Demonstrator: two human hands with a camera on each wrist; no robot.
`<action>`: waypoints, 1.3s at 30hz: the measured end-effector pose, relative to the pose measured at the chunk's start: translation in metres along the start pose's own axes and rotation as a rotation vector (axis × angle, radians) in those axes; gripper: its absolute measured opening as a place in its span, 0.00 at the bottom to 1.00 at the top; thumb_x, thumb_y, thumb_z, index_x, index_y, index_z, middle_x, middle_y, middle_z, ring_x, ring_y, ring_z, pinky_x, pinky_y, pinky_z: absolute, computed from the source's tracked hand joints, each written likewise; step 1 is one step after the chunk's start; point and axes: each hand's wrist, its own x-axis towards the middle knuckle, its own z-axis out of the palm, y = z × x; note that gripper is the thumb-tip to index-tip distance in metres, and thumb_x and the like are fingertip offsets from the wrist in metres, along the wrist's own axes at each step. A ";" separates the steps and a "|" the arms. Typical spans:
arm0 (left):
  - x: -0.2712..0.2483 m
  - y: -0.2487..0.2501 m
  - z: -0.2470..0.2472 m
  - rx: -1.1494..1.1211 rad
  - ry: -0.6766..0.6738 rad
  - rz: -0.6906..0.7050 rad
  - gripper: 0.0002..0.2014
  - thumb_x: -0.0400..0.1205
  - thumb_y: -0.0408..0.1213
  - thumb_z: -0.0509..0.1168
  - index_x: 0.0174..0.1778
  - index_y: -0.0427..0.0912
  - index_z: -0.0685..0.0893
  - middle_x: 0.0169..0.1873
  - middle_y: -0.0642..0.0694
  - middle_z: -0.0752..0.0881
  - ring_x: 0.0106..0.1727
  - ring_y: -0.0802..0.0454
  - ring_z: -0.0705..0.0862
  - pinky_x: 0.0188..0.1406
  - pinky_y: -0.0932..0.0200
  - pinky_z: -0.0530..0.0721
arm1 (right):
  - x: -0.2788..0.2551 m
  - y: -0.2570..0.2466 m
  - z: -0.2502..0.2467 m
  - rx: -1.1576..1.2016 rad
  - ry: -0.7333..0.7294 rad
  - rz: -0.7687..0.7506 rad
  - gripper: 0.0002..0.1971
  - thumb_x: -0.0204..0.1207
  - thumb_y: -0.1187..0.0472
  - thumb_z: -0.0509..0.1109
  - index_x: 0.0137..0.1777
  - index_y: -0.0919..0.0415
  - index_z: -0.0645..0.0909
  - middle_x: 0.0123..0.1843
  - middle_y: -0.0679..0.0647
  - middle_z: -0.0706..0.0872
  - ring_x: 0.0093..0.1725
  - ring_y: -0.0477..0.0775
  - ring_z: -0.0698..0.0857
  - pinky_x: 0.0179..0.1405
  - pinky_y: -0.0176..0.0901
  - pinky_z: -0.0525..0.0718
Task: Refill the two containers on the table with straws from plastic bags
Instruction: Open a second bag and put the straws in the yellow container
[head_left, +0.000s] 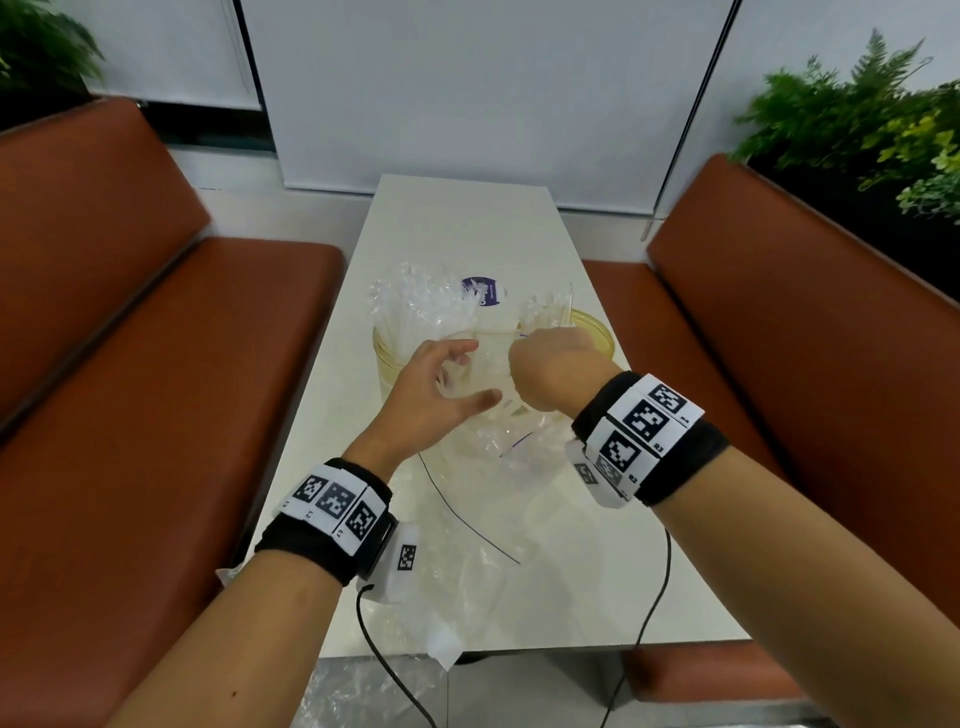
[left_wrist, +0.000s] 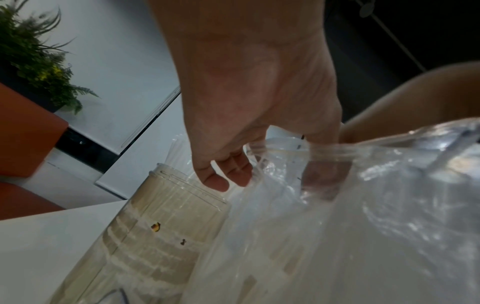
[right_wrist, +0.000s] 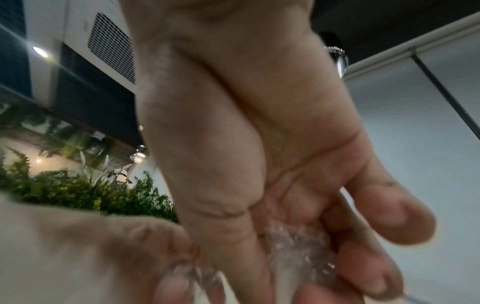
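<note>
Two clear yellowish containers stand side by side on the white table (head_left: 597, 571). The left container (head_left: 384, 358) (left_wrist: 166, 222) is packed with wrapped straws (head_left: 415, 306). The rim of the right container (head_left: 597, 332) shows behind my right hand. Between them a clear plastic bag (head_left: 493, 431) (left_wrist: 363, 205) of straws is held up. My right hand (head_left: 550, 364) (right_wrist: 298, 257) grips its crinkled top, with straw ends (head_left: 550, 304) poking out above the fist. My left hand (head_left: 447, 384) (left_wrist: 233, 174) is spread beside the bag, and its thumb shows through the plastic.
An empty clear bag (head_left: 467, 561) lies flat on the near half of the table, overhanging the front edge. A purple label (head_left: 483, 291) shows behind the straws. Orange benches (head_left: 130, 415) flank the table. Thin black cables (head_left: 654, 597) trail from both wrists.
</note>
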 end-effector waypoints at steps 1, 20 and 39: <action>-0.001 0.002 0.000 0.014 -0.019 0.007 0.34 0.71 0.46 0.83 0.73 0.54 0.80 0.61 0.51 0.79 0.52 0.60 0.78 0.53 0.78 0.74 | -0.002 0.000 -0.006 0.011 0.026 -0.015 0.07 0.85 0.63 0.60 0.56 0.59 0.80 0.39 0.51 0.78 0.37 0.52 0.78 0.43 0.44 0.75; 0.013 0.007 0.010 -0.133 -0.020 0.001 0.20 0.85 0.24 0.65 0.52 0.61 0.76 0.52 0.59 0.82 0.51 0.85 0.80 0.53 0.76 0.80 | 0.031 -0.022 0.017 0.785 0.553 -0.122 0.19 0.78 0.37 0.68 0.47 0.55 0.76 0.35 0.48 0.81 0.35 0.51 0.81 0.35 0.45 0.80; 0.018 -0.012 -0.007 -0.007 0.068 -0.110 0.17 0.77 0.43 0.78 0.61 0.48 0.88 0.56 0.48 0.77 0.57 0.58 0.79 0.56 0.72 0.72 | 0.028 0.139 -0.057 0.758 1.095 0.313 0.16 0.80 0.46 0.62 0.44 0.59 0.77 0.37 0.53 0.81 0.35 0.54 0.80 0.34 0.39 0.71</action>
